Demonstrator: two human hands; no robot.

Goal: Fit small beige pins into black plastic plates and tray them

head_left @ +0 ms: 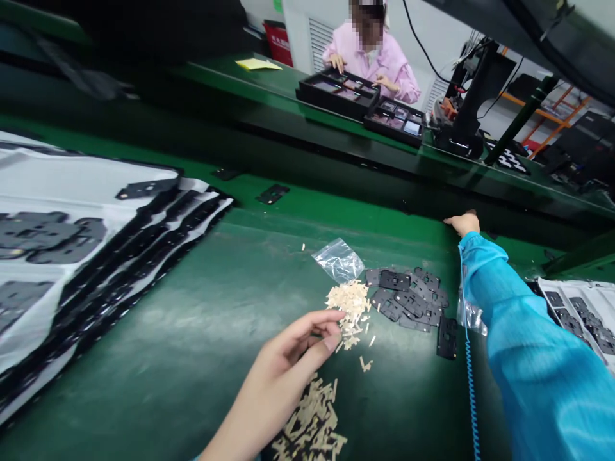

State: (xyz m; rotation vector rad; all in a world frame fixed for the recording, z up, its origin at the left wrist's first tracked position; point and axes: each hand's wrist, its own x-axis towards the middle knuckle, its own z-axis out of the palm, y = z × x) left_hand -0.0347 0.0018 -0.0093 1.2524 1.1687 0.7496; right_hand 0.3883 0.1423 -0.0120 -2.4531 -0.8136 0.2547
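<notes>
Left hand (288,358) at tan strips (350,306) on green counter (192,320).
Left grip pressed together beside pile; right hand (462,223) at far counter edge, grip unclear, past black plates (408,298).

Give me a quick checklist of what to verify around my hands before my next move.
Left hand at beige strip pile: ok, fingertips at its edge.
Left hand gripping a strip: cannot tell.
Loose strips gathered: not ok, strays lie apart from the pile.
Black plates apart from the pile: cannot tell, edges nearly meet.
Right hand free: ok, nothing visible in it.
Blue coiled cord clear of the pile: ok.
</notes>
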